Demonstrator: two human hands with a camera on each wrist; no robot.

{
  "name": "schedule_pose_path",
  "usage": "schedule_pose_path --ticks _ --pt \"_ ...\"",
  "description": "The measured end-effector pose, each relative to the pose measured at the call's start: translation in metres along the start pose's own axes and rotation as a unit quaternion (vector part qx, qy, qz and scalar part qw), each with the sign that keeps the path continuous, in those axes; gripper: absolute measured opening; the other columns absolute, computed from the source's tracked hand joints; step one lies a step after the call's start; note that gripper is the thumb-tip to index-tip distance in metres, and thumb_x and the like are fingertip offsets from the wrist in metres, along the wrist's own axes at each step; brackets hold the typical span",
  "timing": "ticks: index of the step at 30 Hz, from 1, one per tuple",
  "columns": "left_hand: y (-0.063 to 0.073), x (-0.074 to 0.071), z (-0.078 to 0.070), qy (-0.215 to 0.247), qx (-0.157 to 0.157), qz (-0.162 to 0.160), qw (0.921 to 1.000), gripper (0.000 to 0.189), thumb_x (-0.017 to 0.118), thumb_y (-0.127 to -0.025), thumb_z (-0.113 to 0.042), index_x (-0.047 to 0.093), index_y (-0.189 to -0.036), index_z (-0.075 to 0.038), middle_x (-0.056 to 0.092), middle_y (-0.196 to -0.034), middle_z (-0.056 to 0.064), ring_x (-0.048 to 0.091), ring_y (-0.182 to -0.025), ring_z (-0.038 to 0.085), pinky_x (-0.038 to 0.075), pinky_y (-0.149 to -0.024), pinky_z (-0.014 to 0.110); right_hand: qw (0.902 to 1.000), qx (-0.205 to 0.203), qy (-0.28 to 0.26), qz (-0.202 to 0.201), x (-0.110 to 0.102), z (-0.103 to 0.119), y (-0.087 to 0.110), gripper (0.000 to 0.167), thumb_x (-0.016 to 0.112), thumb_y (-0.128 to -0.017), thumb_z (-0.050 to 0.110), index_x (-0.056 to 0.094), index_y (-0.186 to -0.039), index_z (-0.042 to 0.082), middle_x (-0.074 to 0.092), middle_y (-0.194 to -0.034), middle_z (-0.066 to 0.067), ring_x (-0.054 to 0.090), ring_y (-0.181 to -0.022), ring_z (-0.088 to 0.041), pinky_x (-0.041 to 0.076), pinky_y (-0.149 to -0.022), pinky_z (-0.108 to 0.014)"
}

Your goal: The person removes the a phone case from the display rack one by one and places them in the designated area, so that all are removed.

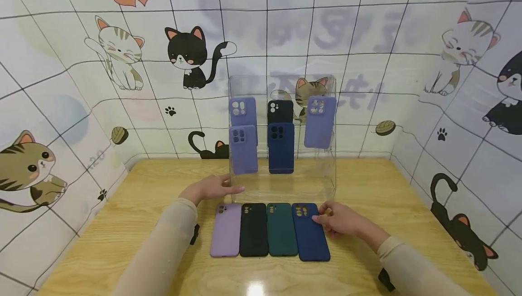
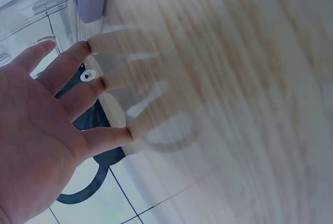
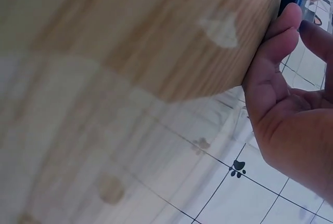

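Note:
A row of phone cases lies on the wooden table: a lilac case (image 1: 226, 232), a black case (image 1: 254, 232), a dark green case (image 1: 282, 231) and a dark blue phone case (image 1: 311, 237) at the right end. My right hand (image 1: 340, 220) pinches the dark blue case at its upper right edge; in the right wrist view, its curled fingers (image 3: 276, 52) meet the blue edge. Fingers spread, my left hand (image 1: 212, 188) rests at the lower left side of a clear display stand (image 1: 285, 189). In the left wrist view its palm (image 2: 36, 130) shows with nothing held.
Higher on the stand hang two periwinkle cases (image 1: 244, 151) at the left, a navy case (image 1: 281, 151) before a black case (image 1: 280, 108) in the middle, and another periwinkle case (image 1: 321, 126) at the right. Behind the wooden table (image 1: 142, 205) stands a cat-patterned backdrop (image 1: 253, 28).

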State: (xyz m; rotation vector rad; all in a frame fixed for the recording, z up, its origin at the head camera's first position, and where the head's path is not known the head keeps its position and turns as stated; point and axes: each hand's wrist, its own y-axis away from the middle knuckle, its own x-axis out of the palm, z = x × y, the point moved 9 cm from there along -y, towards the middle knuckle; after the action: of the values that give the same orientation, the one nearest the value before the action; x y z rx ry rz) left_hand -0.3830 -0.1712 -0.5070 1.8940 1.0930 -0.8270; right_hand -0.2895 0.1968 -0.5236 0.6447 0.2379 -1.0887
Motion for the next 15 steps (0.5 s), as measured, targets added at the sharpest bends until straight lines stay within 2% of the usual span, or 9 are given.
schedule_pose_path --ticks 7,15 --pt "0.0 0.001 0.0 0.003 0.0 0.004 1.0 0.122 0.051 -0.084 -0.095 0.023 -0.171 -0.014 0.049 -0.166 0.012 0.041 -0.157 0.043 0.036 -0.125 0.065 0.9997 0.003 0.024 -0.002 0.0 0.003 0.001 0.039 0.07 -0.105 0.037 0.05 -0.118 0.007 0.055 -0.072 -0.005 0.054 -0.055 -0.019 0.048 -0.055 -0.031" --pt "0.001 -0.001 0.003 0.009 -0.008 -0.006 0.9999 0.122 0.051 -0.082 -0.097 0.024 -0.172 -0.017 0.049 -0.167 0.01 0.041 -0.157 0.042 0.036 -0.125 0.065 0.998 0.013 0.061 -0.01 0.002 0.011 0.003 0.038 0.072 -0.103 0.036 0.05 -0.116 0.008 0.055 -0.068 -0.006 0.053 -0.052 -0.02 0.046 -0.055 -0.032"
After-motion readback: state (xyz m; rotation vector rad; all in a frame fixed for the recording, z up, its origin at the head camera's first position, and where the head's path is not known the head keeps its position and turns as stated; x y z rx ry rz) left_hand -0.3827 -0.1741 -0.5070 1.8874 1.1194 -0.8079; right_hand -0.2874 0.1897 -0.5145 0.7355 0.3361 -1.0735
